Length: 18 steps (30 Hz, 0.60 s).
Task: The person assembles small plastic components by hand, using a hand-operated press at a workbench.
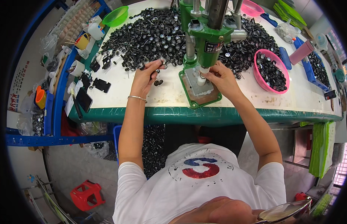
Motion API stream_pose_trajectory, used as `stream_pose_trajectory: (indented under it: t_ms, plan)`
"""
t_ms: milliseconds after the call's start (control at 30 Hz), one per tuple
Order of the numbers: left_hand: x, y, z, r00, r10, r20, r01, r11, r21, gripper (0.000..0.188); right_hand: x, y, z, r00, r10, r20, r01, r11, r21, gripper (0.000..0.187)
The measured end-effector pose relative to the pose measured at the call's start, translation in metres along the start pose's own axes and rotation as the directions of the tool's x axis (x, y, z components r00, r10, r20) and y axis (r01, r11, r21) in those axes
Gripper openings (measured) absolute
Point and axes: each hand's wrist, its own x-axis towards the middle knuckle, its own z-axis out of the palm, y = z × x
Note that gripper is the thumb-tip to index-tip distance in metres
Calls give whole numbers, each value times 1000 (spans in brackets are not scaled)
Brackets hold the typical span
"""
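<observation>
A green bench press (208, 44) stands on the worktable with a white post (201, 80) on its base plate. My right hand (222, 79) is closed in a pinch at the top of this post, right under the press ram. What its fingertips hold is too small and covered to make out. To the left of the press, my left hand (146, 77) is closed around a few small black wheels (161, 63), which show at its fingertips. Just beside that hand, more loose black wheels (158, 83) lie on the white tabletop. A large heap of black wheels with metal pins (154, 35) spreads behind both hands.
A pink basin (287, 76) of black wheels stands on the right, near a blue tray (316, 80). At the back left sits a green basin (116, 18). A phone (84, 99) lies at the left edge; a red stool (87, 195) is on the floor.
</observation>
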Motion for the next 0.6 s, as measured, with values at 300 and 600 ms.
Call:
stream_pose_trajectory:
  t_ms: [300,600]
  plan:
    - [-2,12,9,986,-116,124,123,991,-54,23,-3,-5,2,970,227,88,-234,968,90,31]
    - [-28,20,25,976,32,216,-33,999,-2,33,-14,-8,-20,989,150,-9,-145,968,204,28]
